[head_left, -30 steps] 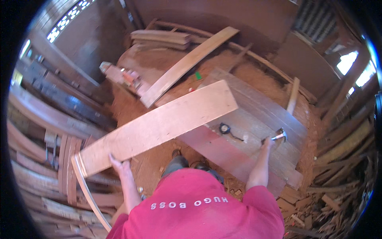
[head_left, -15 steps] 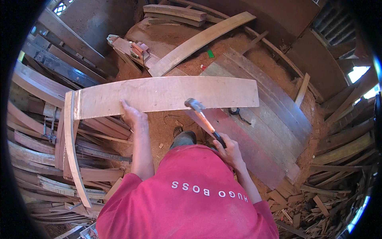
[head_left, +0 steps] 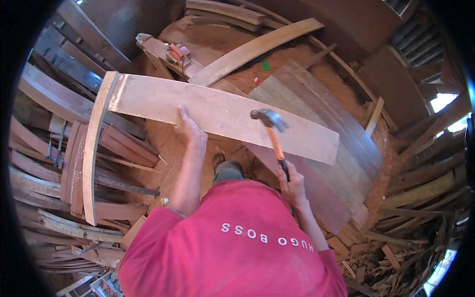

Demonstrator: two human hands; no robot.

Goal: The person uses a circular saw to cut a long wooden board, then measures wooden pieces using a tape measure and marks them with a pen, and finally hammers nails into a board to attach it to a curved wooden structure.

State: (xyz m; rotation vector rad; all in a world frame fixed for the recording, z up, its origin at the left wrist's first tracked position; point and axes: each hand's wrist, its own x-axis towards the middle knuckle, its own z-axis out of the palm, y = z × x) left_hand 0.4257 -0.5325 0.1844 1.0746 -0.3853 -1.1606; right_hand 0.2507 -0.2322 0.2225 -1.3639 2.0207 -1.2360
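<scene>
A long, pale wooden board point(head_left: 222, 110) lies across the view, its left end high and its right end lower. My left hand point(head_left: 190, 127) grips its near edge left of the middle, thumb on the upper face. At the board's left end a narrow curved wooden strip point(head_left: 92, 153) stands crosswise and reaches toward me. My right hand point(head_left: 293, 185) is closed round the dark grip of a claw hammer point(head_left: 277, 143) with an orange shaft. In this view the hammer's head overlaps the board; I cannot tell whether they touch.
Wide planks form a work surface point(head_left: 321, 133) beyond the board at right. A curved plank point(head_left: 257, 49) and an orange power tool point(head_left: 177, 52) lie farther off amid sawdust. Stacked curved timbers point(head_left: 49, 173) crowd the left; wood offcuts point(head_left: 391, 262) pile up at lower right.
The board has turned clockwise, its left end rising and right end dropping. My left hand moved with it, up and right. The hammer has shifted right and stands more upright.
</scene>
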